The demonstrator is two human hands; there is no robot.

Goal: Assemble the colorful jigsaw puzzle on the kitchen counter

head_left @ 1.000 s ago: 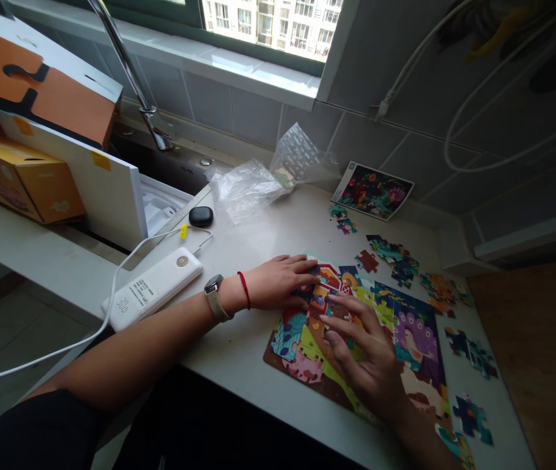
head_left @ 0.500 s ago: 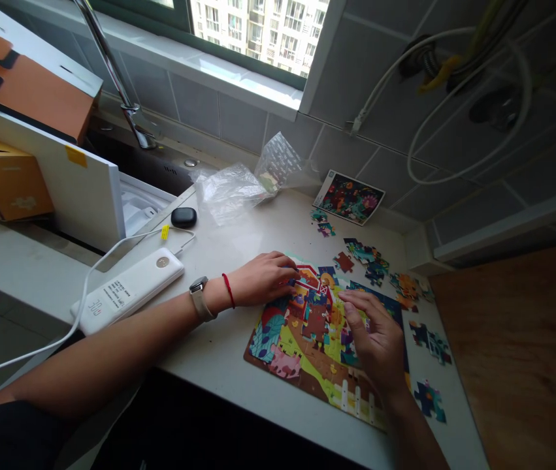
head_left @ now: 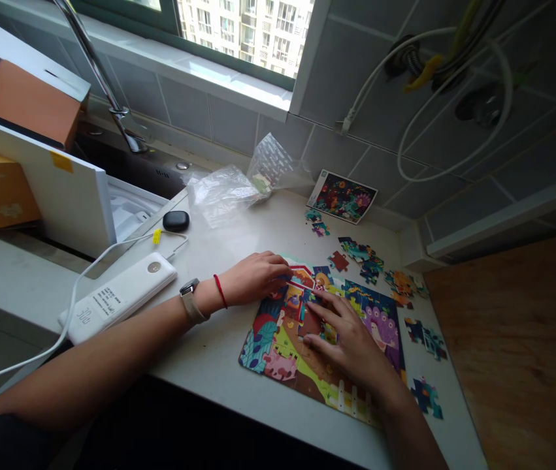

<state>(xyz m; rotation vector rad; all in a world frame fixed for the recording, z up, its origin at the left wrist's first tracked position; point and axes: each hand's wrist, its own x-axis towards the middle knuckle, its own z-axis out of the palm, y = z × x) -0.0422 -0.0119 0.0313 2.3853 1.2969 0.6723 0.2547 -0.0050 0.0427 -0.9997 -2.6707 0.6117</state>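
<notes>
The farm-scene jigsaw puzzle (head_left: 314,378) lies flat on the white counter, with a pink pig and a white fence along its near side. My left hand (head_left: 261,277) rests on its upper left edge, fingers laid over the border and loosely bent. Over the middle reaches my right hand (head_left: 339,326), its thumb and fingers apart on either side of a brown jigsaw piece (head_left: 310,321). That piece lies on top of the picture; whether the fingertips touch it I cannot tell. A purple peacock (head_left: 380,328) shows at the puzzle's right.
Several loose pieces (head_left: 366,261) lie behind and right of the puzzle. A picture card (head_left: 343,197) leans by the wall. Clear plastic bags (head_left: 228,192), a black case (head_left: 176,220) and a white power bank (head_left: 121,297) with cable are left. A wooden board (head_left: 517,346) stands right.
My right hand has moved left across the puzzle to the brown piece, uncovering the peacock. My left hand stays at the upper left edge. The whole view has shifted slightly.
</notes>
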